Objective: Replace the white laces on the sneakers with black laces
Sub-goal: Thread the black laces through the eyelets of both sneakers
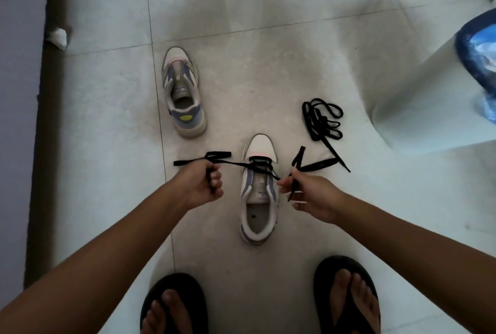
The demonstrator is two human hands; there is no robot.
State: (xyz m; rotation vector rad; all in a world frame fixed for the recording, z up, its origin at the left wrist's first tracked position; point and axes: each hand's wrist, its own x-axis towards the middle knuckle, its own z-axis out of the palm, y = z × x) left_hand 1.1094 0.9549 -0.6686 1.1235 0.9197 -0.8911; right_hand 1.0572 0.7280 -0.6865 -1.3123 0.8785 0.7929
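L hand (pixel 206 186): shut tight on black lace (pixel 236 164)
R hand (pixel 308 194): pinching lace's other end
Near shoe (pixel 259 199): lace thru front holes
Far shoe (pixel 182 92): no lace
Spare lace (pixel 322 119): on floor (pixel 268 25)

Blue object (pixel 477 65) cut off at right edge; sandals (pixel 346 296) cropped below.

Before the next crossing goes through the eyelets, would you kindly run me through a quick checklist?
1. Left hand grips one end of the black flat lace: ok.
2. Right hand grips the other end: ok.
3. Lace runs through the toe-end eyelets of the near white-and-purple sneaker: ok.
4. Both ends equal in length: cannot tell.
5. Spare coiled black lace ready on the floor: ok.
6. Far matching sneaker laced: not ok, no lace visible.
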